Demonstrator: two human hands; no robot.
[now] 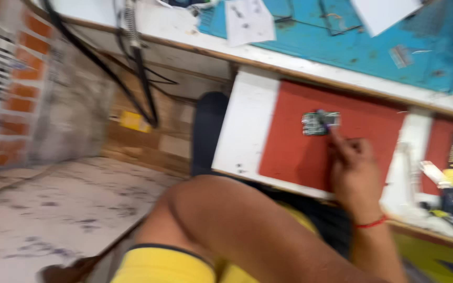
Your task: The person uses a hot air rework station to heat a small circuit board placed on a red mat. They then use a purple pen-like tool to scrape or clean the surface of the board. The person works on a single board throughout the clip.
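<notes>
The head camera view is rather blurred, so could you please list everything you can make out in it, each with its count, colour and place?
Circuit board: one, green, on the red panel, at the fingertips.
Red panel: one, red, set in a white pull-out shelf under the bench.
White shelf: one, white, below the bench edge.
Work mat: one, blue, on the bench top.
Paper sheets: two, white, on the mat.
Cables: several, black, hanging left of the shelf.
Sack: one, white with orange print, far left.
Floor: pale, stained, lower left.
Wrist thread: one, red, on the right wrist.
Right hand: one, fingertips at the circuit board; whether it grips is too blurred to tell.
Left hand: not in view.
Knee: one, bare, above yellow shorts.
</notes>
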